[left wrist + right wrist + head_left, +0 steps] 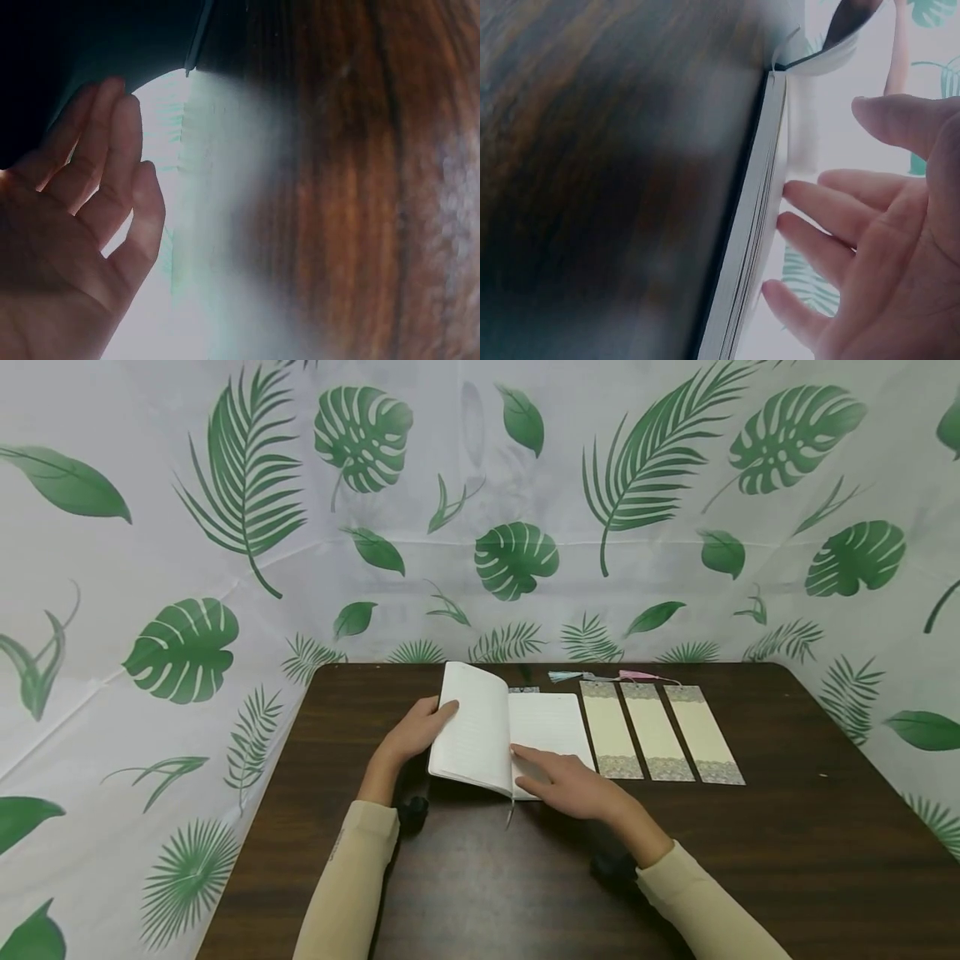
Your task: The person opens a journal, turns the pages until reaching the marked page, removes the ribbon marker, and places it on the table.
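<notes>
An open notebook (474, 727) with faintly lined white pages lies on the dark table, its left side raised and curving up. My left hand (411, 732) grips that raised side at its outer edge, thumb over the page and fingers behind it. In the left wrist view the fingers (120, 157) are slightly bent behind the notebook. My right hand (573, 783) rests on the right-hand page near the fold. The right wrist view shows its fingertips (771, 291) touching the page above the stacked page edges (742, 232). A thin ribbon (511, 815) hangs out at the notebook's near end.
Three cream bookmarks (699, 722) with grey patterned ends lie side by side right of the notebook. Blue, grey and pink tassels (636, 675) lie at their far ends. Behind the notebook shows a small grey patterned piece (523, 690). A leaf-print cloth (517, 627) stands behind the wooden table (765, 860).
</notes>
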A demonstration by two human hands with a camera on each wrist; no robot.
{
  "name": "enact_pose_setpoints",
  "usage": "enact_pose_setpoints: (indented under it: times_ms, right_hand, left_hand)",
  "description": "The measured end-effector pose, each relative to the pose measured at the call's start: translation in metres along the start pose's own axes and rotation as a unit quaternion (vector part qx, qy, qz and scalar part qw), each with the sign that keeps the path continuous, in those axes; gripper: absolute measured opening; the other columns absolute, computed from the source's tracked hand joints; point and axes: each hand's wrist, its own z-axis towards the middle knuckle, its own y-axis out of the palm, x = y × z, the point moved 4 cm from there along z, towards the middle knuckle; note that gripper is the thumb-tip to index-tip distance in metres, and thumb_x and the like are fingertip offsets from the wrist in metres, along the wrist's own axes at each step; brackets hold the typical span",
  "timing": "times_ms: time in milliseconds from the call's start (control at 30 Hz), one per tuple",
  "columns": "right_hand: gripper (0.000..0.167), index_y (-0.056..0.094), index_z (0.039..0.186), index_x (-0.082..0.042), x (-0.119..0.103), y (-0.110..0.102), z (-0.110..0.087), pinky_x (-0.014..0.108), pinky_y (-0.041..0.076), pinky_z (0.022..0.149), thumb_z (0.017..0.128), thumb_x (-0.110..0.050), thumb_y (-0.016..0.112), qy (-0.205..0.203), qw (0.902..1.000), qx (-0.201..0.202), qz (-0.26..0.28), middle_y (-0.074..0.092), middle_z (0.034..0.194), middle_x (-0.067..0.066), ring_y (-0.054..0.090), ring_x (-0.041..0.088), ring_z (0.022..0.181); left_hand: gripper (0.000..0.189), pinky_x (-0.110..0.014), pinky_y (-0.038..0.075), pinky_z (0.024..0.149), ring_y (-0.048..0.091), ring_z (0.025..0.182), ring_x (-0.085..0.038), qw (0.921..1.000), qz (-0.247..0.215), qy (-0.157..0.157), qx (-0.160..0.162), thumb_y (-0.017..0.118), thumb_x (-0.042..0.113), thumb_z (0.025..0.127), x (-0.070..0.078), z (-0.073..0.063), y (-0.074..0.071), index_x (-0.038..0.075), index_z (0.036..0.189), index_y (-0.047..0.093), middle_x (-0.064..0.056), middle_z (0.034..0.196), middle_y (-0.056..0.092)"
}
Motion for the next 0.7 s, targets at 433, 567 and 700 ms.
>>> enact_pose_setpoints:
  times_ms: [433,567,700]
  right_hand:
    - [0.074,0.049,0.162,-0.011,0.02,-0.018,-0.006,0.069,0.037,0.12,0.101,-0.044,0.075,-0.014,0.9932,-0.009,-0.116,0.04,0.172,0.016,0.038,0.041,0.159]
    - [0.079,0.049,0.163,-0.012,0.023,-0.023,-0.008,0.071,0.036,0.12,0.097,-0.046,0.078,-0.009,0.9935,-0.017,-0.112,0.04,0.172,0.016,0.038,0.041,0.159]
    - [0.078,0.048,0.163,-0.013,0.026,-0.023,-0.007,0.07,0.035,0.121,0.098,-0.045,0.077,-0.003,0.9941,-0.023,-0.106,0.039,0.173,0.015,0.037,0.041,0.159]
  left_hand:
    - [0.049,-0.039,0.059,0.081,0.071,0.082,-0.022,0.9997,-0.015,0.006,-0.019,0.038,0.036,0.117,-0.002,0.0,0.0,0.001,0.141,0.061,-0.017,0.107,0.072]
    - [0.048,-0.041,0.058,0.087,0.07,0.085,-0.023,0.9996,-0.015,0.01,-0.02,0.035,0.035,0.117,-0.002,-0.001,0.001,0.001,0.14,0.061,-0.017,0.106,0.071]
    - [0.049,-0.044,0.055,0.093,0.069,0.088,-0.025,0.9998,-0.008,0.009,-0.015,0.034,0.036,0.117,-0.001,-0.002,0.0,0.001,0.139,0.061,-0.016,0.106,0.069]
